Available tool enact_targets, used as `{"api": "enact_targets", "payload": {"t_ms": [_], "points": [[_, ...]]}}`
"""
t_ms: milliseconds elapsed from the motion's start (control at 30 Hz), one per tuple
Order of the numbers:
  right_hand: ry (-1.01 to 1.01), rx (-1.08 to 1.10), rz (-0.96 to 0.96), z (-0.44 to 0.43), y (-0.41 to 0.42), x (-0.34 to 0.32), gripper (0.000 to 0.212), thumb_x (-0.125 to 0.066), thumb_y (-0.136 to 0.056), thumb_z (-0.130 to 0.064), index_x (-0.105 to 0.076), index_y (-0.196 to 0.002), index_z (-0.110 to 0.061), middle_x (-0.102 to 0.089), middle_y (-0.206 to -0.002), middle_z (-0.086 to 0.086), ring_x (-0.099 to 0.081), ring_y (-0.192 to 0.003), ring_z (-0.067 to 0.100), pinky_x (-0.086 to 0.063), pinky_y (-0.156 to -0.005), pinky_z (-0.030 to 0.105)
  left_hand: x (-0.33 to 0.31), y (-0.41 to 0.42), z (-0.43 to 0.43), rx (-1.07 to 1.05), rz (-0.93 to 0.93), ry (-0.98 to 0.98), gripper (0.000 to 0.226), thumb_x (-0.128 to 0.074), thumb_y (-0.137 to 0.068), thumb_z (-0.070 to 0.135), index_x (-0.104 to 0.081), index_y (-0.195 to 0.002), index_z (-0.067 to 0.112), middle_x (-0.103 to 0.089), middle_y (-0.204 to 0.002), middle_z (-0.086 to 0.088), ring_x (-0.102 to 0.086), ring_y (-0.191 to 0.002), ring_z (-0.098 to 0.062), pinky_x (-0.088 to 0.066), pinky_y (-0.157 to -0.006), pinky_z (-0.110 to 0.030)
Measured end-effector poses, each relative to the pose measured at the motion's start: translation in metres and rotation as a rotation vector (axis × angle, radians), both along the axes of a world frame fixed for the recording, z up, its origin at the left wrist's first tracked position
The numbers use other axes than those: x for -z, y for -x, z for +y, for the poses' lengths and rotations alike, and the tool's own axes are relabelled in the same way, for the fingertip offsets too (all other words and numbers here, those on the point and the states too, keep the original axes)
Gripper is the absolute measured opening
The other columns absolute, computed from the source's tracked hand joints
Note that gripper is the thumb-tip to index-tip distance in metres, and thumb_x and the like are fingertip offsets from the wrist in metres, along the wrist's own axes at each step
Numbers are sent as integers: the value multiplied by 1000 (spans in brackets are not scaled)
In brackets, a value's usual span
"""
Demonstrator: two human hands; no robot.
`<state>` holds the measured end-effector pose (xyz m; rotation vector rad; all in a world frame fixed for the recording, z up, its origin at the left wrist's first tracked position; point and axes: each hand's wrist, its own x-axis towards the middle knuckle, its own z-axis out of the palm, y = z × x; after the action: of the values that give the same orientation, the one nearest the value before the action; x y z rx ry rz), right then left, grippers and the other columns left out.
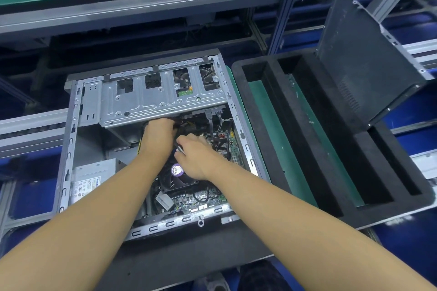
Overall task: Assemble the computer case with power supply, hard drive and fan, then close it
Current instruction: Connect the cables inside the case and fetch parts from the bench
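The power supply (pixel 87 184) sits in the near-left corner of the case (pixel 69 149), the fan (pixel 176 182) is on the board and a drive seems to sit in the cage (pixel 142 101). We judge the fitting mostly done, with cabling under way and the side panel (pixel 369 61), leaning in the foam tray (pixel 260 60) to the right, yet to go on. Our right grip (pixel 196 156) pinches a plug (pixel 179 149) just above the fan; our left grip (pixel 158 133) is curled among the black cables (pixel 176 125) at the cage's edge, though we cannot tell whether it holds one.

PSU (pixel 87 184) in case (pixel 68 149) front-left; fan (pixel 177 178) centre; foam tray (pixel 387 146) right; panel (pixel 361 54) propped on tray.
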<state>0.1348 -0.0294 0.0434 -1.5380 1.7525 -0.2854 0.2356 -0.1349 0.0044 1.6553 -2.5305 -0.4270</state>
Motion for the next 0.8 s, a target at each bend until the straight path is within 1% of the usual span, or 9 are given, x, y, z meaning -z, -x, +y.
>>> {"api": "enact_targets", "payload": {"t_ms": [100,233,367,467,533,567,633,733,800], "points": [[15,-22,20,1,0,-1,34,-39,-109,-20,-44,-139,-4,-44,-139,16,-35,-131,34,-30,-111,47,-2,1,3,-54,78,-8,20,-55,-92,4,-73,-83,3,-68,-76,-13,-62,-72,-30,-37,-56,-31],[37,1,20,0,-1,0,35,-39,-109,-20,-44,-140,-4,-45,-138,16,-36,-130,34,-31,-109,45,-4,4,4,-82,119,-39,20,-55,-94,3,-72,-84,-3,-70,-83,-20,-62,-74,-31,-44,-68,-34],[38,49,-2,-3,-5,4,26,-40,-107,-17,-47,-128,-4,-46,-132,17,-37,-126,35,-31,-106,44,-2,1,4,-87,142,-48,20,-56,-89,2,-75,-93,-4,-72,-89,-22,-65,-84,-36,-51,-80,-42],[36,64,34,-7,-11,8,26,-46,-104,-13,-46,-128,-5,-46,-133,17,-38,-126,35,-32,-104,44,-1,0,3,-109,126,-45,18,-55,-86,0,-73,-83,-5,-70,-82,-22,-61,-74,-33,-49,-69,-38],[42,72,60,-10,-15,11,30,-51,-101,-12,-45,-129,-6,-47,-134,16,-39,-126,35,-33,-103,43,1,0,2,-148,77,-45,24,-54,-84,-2,-58,-60,-1,-63,-70,-24,-50,-63,-31,-36,-56,-35],[43,75,68,-12,-16,12,32,-53,-99,-12,-46,-130,-6,-48,-135,16,-39,-126,35,-33,-104,43,1,1,2,-169,69,-61,28,-54,-82,-3,-51,-55,1,-59,-66,-26,-46,-60,-33,-30,-54,-35],[36,81,68,-14,-17,15,34,-54,-97,-10,-46,-130,-6,-49,-134,16,-39,-127,35,-33,-104,44,4,1,-3,-202,64,-107,26,-54,-83,-1,-52,-58,-2,-60,-69,-28,-51,-66,-43,-33,-57,-37],[32,89,52,-15,-17,18,35,-54,-96,-8,-47,-130,-5,-49,-134,16,-39,-127,36,-34,-104,44,8,2,-6,-217,8,-160,21,-55,-90,9,-60,-72,1,-66,-80,-23,-61,-82,-41,-37,-65,-33],[33,96,40,-16,-17,21,34,-54,-97,-9,-46,-130,-5,-49,-134,16,-39,-128,36,-34,-104,44,12,2,-8,-225,-1,-166,27,-55,-90,9,-54,-63,4,-67,-82,-24,-60,-81,-39,-35,-64,-33]]}}
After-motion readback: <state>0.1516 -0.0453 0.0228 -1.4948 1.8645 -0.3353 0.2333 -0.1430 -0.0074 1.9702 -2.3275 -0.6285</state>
